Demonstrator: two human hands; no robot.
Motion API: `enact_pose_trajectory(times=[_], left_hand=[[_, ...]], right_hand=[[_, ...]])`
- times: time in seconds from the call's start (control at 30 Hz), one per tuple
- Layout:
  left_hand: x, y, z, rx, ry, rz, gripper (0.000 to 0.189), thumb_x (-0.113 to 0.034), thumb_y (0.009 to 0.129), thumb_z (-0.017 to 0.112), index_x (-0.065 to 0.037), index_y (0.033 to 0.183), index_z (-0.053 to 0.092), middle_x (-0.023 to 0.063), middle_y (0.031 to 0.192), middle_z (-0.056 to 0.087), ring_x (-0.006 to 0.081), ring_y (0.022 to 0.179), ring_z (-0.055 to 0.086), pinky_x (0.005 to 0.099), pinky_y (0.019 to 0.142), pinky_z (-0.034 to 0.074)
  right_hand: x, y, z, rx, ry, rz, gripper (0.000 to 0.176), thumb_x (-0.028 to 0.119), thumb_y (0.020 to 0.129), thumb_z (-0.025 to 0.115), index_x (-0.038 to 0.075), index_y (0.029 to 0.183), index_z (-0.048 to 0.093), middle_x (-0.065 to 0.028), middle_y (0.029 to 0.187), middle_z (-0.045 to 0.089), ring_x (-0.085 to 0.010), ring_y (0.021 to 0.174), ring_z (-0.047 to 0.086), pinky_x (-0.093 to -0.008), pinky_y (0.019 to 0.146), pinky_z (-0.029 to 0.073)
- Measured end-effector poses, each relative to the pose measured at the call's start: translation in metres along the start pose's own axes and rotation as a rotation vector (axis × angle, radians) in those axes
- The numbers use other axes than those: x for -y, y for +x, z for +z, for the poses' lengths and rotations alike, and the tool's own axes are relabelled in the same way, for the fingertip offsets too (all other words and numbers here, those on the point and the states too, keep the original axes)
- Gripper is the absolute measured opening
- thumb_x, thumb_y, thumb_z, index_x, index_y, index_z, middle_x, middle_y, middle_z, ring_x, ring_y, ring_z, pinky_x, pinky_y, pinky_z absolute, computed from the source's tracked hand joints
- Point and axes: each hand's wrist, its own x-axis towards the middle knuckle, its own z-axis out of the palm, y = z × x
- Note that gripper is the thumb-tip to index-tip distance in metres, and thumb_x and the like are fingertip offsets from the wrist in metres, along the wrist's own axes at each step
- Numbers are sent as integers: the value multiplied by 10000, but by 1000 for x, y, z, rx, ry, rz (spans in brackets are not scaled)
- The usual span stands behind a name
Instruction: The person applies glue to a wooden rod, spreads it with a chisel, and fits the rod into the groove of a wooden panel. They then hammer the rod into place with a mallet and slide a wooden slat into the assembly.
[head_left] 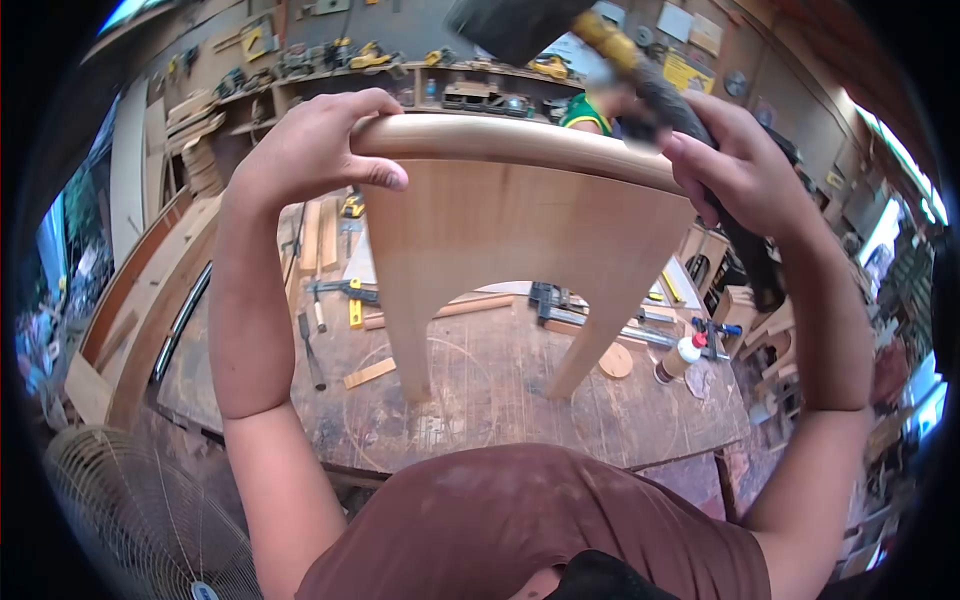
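Observation:
A pale wooden panel [510, 230] with two legs and an arched cutout stands upright on the workbench, topped by a thick rounded wooden rail [500, 138]. My left hand [310, 150] grips the rail's left end, thumb on the near side and fingers over the top. Above the rail's right end, my right hand [735, 165] is closed around the dark handle of a mallet [650, 85]. The mallet's black head is raised at the top of the view, blurred and cut off by the frame edge.
The worn workbench [470, 430] carries a hammer [318, 300], clamps [560, 305], a glue bottle [682, 355], a wooden disc [615, 362] and offcuts. A fan [150, 510] stands lower left. Behind are tool shelves [400, 90] and a person in green [588, 113].

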Motion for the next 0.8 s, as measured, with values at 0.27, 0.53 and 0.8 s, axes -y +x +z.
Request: enact_pose_trajectory(times=[0.27,0.53,0.8], left_hand=[[2,22,-1,84,-64,-227,672,-597,666,798,-24,978,633,59,811,632,162,779,621,317,707,486],[86,-41,33,-324,-465,-316,444,-455,708,837,-77,842,646,-74,744,560,18,634,468,204,549,348],[60,-42,10,-167,-371,-447,307,-309,713,850,-61,817,702,-76,668,563,16,604,459,204,531,332]], right_hand=[[-137,-155,27,-631,666,121,212,266,1044,471,60,1019,430,-24,627,463,-121,425,467,-266,408,443],[-233,-214,69,-597,978,326,194,282,1036,502,108,1062,418,-12,637,465,-119,417,467,-274,393,440],[-242,-183,81,-397,1061,347,223,284,1020,541,92,1058,434,-23,645,486,-120,423,488,-263,395,439]])
